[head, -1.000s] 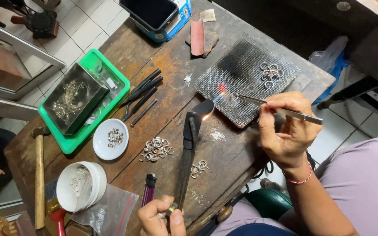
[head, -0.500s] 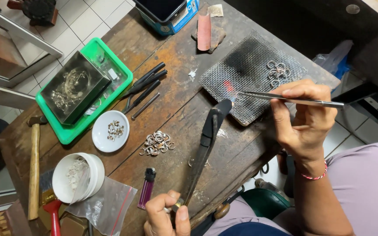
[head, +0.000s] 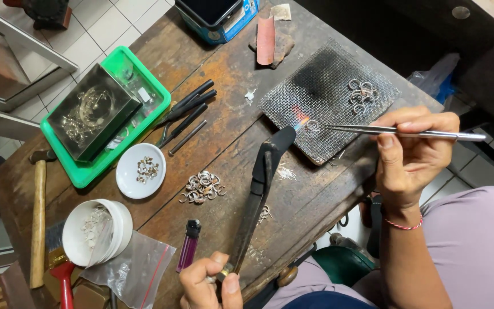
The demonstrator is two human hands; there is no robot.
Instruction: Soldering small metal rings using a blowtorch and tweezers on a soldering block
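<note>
My left hand (head: pixel 210 284) grips the base of a long black torch (head: pixel 261 189) whose nozzle points up and right. A small flame (head: pixel 300 122) burns at its tip on a wire mesh pad (head: pixel 327 86). My right hand (head: pixel 410 154) holds thin steel tweezers (head: pixel 384 132) level, their tips at a small metal ring (head: pixel 312 125) beside the flame. A cluster of finished rings (head: pixel 361 94) lies on the mesh's far right part. A heap of loose silver rings (head: pixel 203 186) sits on the wooden bench (head: pixel 212 137) left of the torch.
A green tray (head: pixel 87 171) holds a dark box of jewellery. Near it lie black pliers (head: pixel 187 111), a white dish of rings (head: pixel 140 170), a white tub (head: pixel 95 232), a purple lighter (head: pixel 188 246), a hammer (head: pixel 38 223), a plastic bag (head: pixel 135 269) and a blue tin (head: pixel 218 17).
The torch tip and tweezers have closed in on one ring at the mesh's near-left edge. The flame now plays on that ring. The view has shifted slightly.
</note>
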